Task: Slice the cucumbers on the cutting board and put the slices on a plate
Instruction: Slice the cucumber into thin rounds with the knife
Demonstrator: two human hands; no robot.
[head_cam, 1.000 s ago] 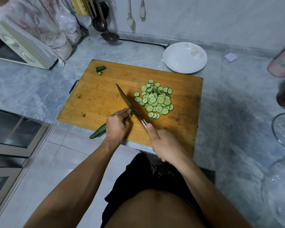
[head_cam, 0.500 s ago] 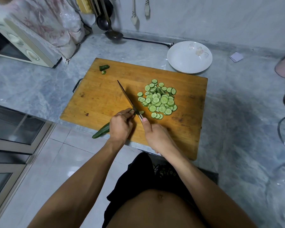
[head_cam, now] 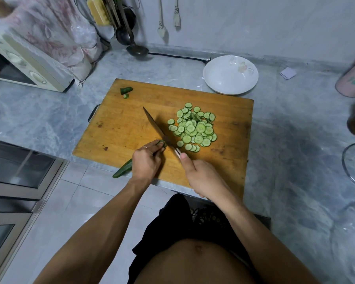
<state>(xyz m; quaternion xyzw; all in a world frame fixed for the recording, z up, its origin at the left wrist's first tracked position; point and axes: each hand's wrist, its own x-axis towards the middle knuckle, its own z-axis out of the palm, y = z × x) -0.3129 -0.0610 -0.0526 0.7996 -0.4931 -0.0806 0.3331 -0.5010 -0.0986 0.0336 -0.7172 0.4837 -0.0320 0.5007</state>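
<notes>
Wooden cutting board (head_cam: 119, 128) on grey counter (head_cam: 285, 140). White plate (head_cam: 231, 75) touching its far right corner. Slice pile (head_cam: 193, 129) right of knife (head_cam: 158, 128). Right hand (head_cam: 203, 179) wrapped round handle. Left hand (head_cam: 146, 160), fingers curled, pinning cucumber (head_cam: 122, 171) against blade.

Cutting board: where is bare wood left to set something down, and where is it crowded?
Bare wood on the cutting board lies left of the knife, below the cucumber end. Crowded: the slices right of the blade, and the near edge under the left hand and right hand.
</notes>
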